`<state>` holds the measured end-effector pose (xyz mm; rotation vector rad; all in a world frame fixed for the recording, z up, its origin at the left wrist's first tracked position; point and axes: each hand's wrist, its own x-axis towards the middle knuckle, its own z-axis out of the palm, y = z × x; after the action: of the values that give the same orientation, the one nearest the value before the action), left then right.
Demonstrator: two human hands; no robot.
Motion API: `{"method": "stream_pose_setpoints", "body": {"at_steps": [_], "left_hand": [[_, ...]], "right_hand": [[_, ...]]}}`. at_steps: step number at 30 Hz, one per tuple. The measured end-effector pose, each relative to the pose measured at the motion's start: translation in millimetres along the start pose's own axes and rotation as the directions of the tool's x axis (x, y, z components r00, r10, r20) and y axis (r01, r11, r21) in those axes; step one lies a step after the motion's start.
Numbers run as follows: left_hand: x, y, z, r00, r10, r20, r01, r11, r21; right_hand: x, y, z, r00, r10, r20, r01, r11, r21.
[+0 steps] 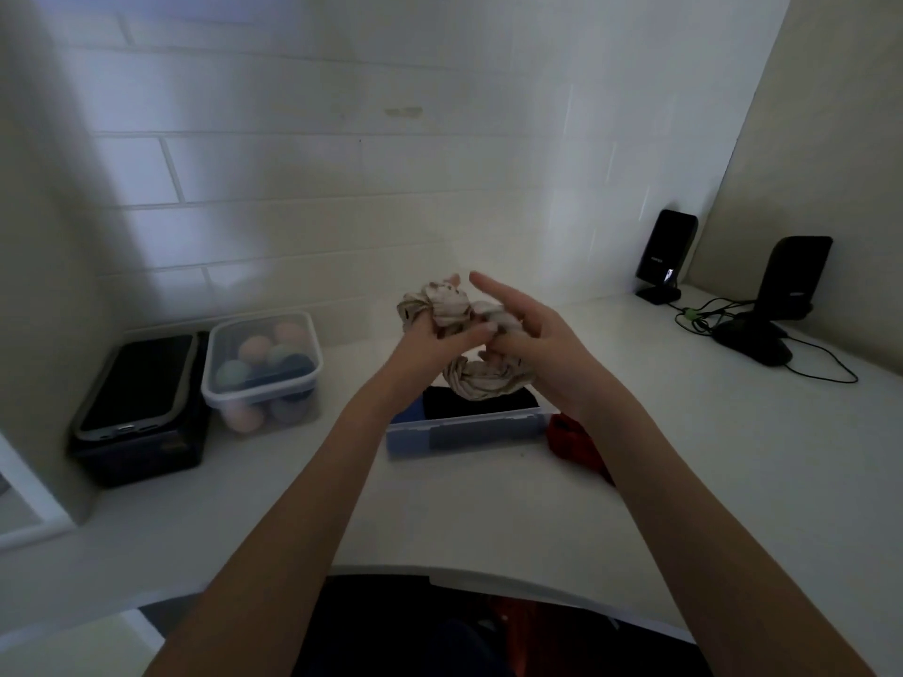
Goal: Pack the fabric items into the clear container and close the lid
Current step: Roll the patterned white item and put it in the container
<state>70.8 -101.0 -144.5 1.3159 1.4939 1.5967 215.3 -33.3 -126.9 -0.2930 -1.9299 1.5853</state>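
I am holding a pale striped cloth (464,329) up in the air, right over the clear container (464,430), which sits open on the white counter (440,510). My left hand (430,339) is squeezed around the cloth from 9 o'clock. My right hand (532,344) grips it from 3 o'clock with the lower fingers, while the pointing finger sticks out straight. The cloth is twisted, and a loop of it hangs down toward the box. Inside the box I see something black (481,400) and a bit of blue. A red cloth (569,434) lies on the counter at 3 o'clock from the box, partly behind my right arm. If I let go too soon, the twisted cloth could spring open and flop over the rim, and then the lid would not shut. I cannot see the lid anywhere. My arms hide most of the box.
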Motion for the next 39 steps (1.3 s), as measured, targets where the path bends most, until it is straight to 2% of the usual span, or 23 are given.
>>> {"method": "stream_pose_setpoints", "body": {"at_steps": [4, 7, 9, 12, 14, 18, 21, 23, 25, 29, 31, 33, 35, 37, 39], "left_hand": [[-6, 5, 0, 0.998, 0.024, 0.055, -0.034, 0.981, 0.192], [-9, 13, 0, 0.997, 0.064, -0.032, -0.053, 0.96, 0.277], [-9, 17, 2, 0.995, 0.013, -0.098, 0.0, 0.992, 0.128], [-12, 18, 5, 0.999, -0.026, -0.028, 0.02, 0.981, -0.192], [-14, 17, 5, 0.999, -0.021, 0.042, 0.035, 0.93, -0.365], [-19, 15, 1, 0.974, -0.053, 0.219, 0.175, 0.789, -0.589], [-21, 13, -4, 0.942, 0.01, 0.335, 0.235, 0.694, -0.681], [-21, 13, -7, 0.915, 0.065, 0.398, 0.248, 0.689, -0.681], [-20, 13, -8, 0.914, 0.042, 0.404, 0.257, 0.712, -0.653], [-23, 13, -10, 0.947, -0.096, 0.307, 0.256, 0.804, -0.537], [-23, 16, -10, 0.959, -0.146, 0.242, 0.243, 0.865, -0.439], [-23, 20, -7, 0.974, -0.165, 0.154, 0.213, 0.901, -0.378], [-23, 25, -1, 0.978, -0.164, 0.13, 0.2, 0.917, -0.345], [-21, 26, 4, 0.977, -0.175, 0.123, 0.206, 0.924, -0.321], [-18, 24, 4, 0.979, -0.182, 0.09, 0.202, 0.932, -0.303]], "right_hand": [[4, 0, 2, 0.996, -0.046, -0.08, 0.056, 0.992, 0.117], [7, 5, 0, 0.972, -0.052, -0.231, 0.072, 0.994, 0.08], [9, 7, -2, 0.954, 0.005, -0.3, 0.031, 0.993, 0.114], [10, 8, -1, 0.958, 0.074, -0.278, -0.037, 0.99, 0.136], [11, 8, 2, 0.967, 0.071, -0.245, -0.06, 0.997, 0.053], [14, 6, 7, 0.977, 0.072, -0.199, -0.093, 0.991, -0.099], [15, 4, 12, 0.986, 0.153, -0.06, -0.156, 0.987, -0.037], [15, 3, 14, 0.983, 0.178, 0.039, -0.18, 0.98, 0.079], [13, 2, 14, 0.983, 0.162, 0.084, -0.174, 0.972, 0.156], [14, 6, 15, 0.993, 0.118, -0.008, -0.116, 0.982, 0.148], [16, 8, 13, 0.99, 0.118, -0.08, -0.114, 0.992, 0.049], [18, 9, 11, 0.983, 0.121, -0.14, -0.144, 0.974, -0.177], [21, 8, 12, 0.982, 0.115, -0.147, -0.167, 0.895, -0.413], [22, 8, 16, 0.974, 0.104, -0.199, -0.181, 0.888, -0.423], [24, 8, 16, 0.931, 0.125, -0.342, -0.211, 0.951, -0.225]]}}
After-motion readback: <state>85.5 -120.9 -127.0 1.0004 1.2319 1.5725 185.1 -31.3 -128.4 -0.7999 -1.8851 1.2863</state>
